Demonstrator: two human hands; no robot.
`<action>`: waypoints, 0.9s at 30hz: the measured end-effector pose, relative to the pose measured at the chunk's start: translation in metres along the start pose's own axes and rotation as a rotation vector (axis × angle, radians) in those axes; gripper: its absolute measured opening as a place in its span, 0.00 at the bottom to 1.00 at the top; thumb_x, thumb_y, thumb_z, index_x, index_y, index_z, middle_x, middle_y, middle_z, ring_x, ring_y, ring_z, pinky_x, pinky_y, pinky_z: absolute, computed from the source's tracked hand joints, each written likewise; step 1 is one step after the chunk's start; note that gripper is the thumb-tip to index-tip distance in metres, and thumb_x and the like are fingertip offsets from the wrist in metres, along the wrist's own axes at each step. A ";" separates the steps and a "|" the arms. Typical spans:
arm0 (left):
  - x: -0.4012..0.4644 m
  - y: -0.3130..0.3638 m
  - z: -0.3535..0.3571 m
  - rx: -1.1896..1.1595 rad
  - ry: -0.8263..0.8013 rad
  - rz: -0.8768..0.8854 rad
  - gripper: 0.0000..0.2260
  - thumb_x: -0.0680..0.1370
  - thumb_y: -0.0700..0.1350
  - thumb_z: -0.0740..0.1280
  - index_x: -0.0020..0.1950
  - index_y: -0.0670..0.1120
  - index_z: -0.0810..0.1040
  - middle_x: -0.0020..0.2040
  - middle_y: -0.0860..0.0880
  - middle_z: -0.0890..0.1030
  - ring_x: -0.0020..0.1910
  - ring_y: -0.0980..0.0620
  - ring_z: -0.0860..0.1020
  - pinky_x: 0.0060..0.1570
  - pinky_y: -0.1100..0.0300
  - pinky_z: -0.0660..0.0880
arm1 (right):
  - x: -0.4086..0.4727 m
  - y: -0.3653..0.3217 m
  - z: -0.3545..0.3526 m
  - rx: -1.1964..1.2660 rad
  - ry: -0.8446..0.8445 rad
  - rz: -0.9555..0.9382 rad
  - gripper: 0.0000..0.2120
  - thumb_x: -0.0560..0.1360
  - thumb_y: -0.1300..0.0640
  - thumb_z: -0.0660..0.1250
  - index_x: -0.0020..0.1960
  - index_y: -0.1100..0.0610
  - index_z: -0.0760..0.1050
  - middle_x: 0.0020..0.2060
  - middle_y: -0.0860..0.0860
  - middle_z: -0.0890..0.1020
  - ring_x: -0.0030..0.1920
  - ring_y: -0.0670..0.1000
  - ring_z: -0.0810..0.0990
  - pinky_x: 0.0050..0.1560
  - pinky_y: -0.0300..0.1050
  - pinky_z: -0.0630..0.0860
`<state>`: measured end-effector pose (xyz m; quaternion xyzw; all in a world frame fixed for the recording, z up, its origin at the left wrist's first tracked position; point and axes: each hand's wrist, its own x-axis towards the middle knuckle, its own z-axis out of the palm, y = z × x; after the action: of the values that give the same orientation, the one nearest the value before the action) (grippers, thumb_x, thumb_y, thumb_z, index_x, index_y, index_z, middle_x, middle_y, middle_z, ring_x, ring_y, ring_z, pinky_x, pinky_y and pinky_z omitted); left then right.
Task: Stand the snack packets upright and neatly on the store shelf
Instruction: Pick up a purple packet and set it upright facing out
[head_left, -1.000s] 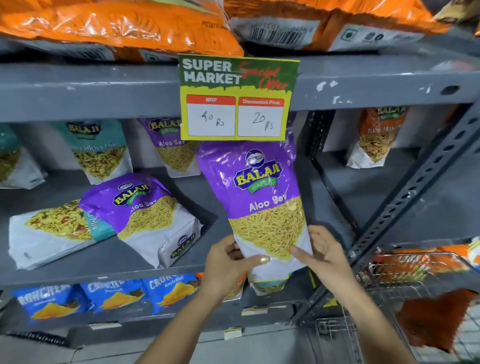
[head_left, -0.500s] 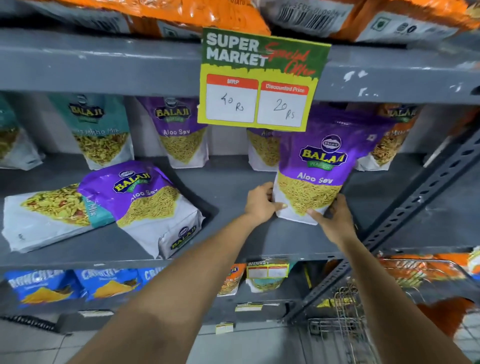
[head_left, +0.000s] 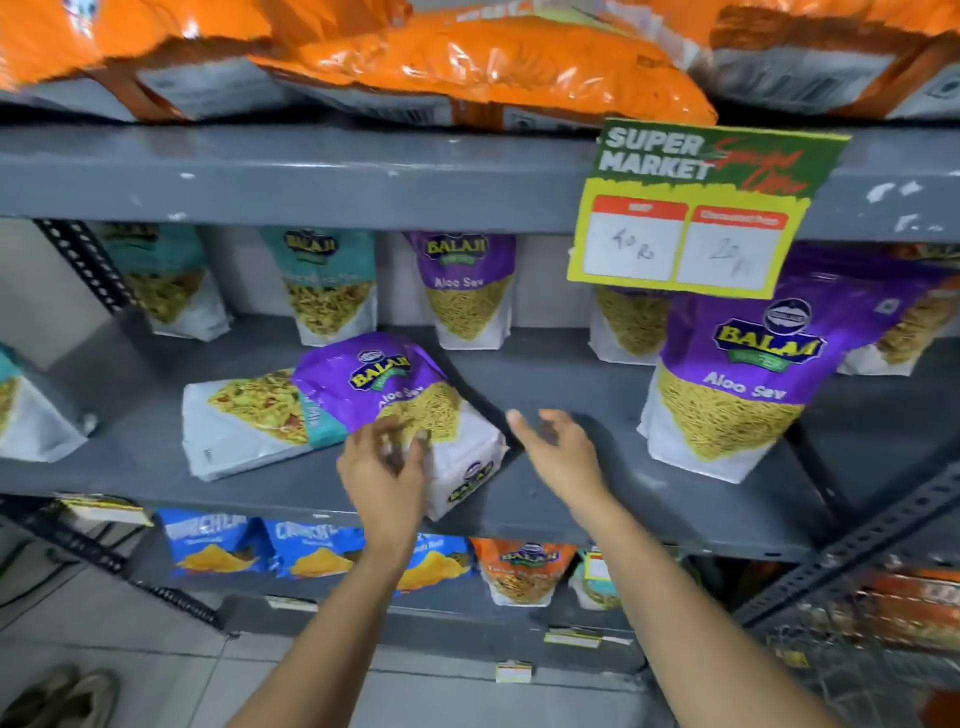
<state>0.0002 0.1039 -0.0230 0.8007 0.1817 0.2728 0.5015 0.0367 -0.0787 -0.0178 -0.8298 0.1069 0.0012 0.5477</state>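
Note:
A purple Aloo Sev packet (head_left: 737, 374) stands upright at the right of the grey middle shelf (head_left: 571, 499). A second purple Aloo Sev packet (head_left: 415, 405) lies tilted on its back, resting on a teal-and-white mix packet (head_left: 244, 421) that lies flat. My left hand (head_left: 387, 467) is blurred, its fingers spread over the lying purple packet's lower part; whether it grips is unclear. My right hand (head_left: 561, 447) hovers open just right of that packet, palm facing left, holding nothing. More packets stand upright along the shelf's back.
A yellow-green price sign (head_left: 696, 208) hangs from the upper shelf edge over the standing packet. Large orange bags (head_left: 488, 67) lie on the top shelf. Blue and orange packets (head_left: 322, 551) fill the lower shelf. A wire cart (head_left: 872, 623) stands at lower right, an angled strut beside it.
Both hands let go of the purple packet, which now stands at the right. They moved left to the lying purple packet. The view shifted left.

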 end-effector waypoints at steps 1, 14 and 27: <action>0.001 -0.005 -0.003 -0.027 0.039 -0.129 0.20 0.70 0.53 0.73 0.58 0.45 0.77 0.54 0.45 0.78 0.53 0.42 0.77 0.58 0.44 0.74 | 0.008 -0.010 0.012 -0.038 -0.104 0.025 0.22 0.70 0.36 0.69 0.51 0.53 0.81 0.49 0.50 0.84 0.56 0.53 0.80 0.55 0.47 0.74; -0.008 0.001 -0.043 -0.551 -0.303 -0.449 0.12 0.69 0.37 0.77 0.51 0.38 0.83 0.49 0.44 0.87 0.44 0.49 0.84 0.39 0.59 0.80 | -0.031 0.000 0.018 0.320 -0.237 -0.080 0.12 0.72 0.59 0.74 0.53 0.60 0.77 0.47 0.58 0.87 0.46 0.52 0.84 0.49 0.50 0.79; 0.005 0.030 0.009 -0.456 -0.552 -0.090 0.22 0.67 0.31 0.77 0.59 0.40 0.77 0.52 0.48 0.85 0.50 0.56 0.84 0.51 0.61 0.80 | -0.016 0.017 -0.047 0.284 -0.094 -0.286 0.25 0.72 0.73 0.69 0.61 0.54 0.66 0.47 0.41 0.87 0.49 0.36 0.83 0.52 0.32 0.76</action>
<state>0.0098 0.0875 0.0026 0.7028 0.0089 0.0573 0.7091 0.0122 -0.1252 -0.0127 -0.7501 -0.0386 -0.0529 0.6580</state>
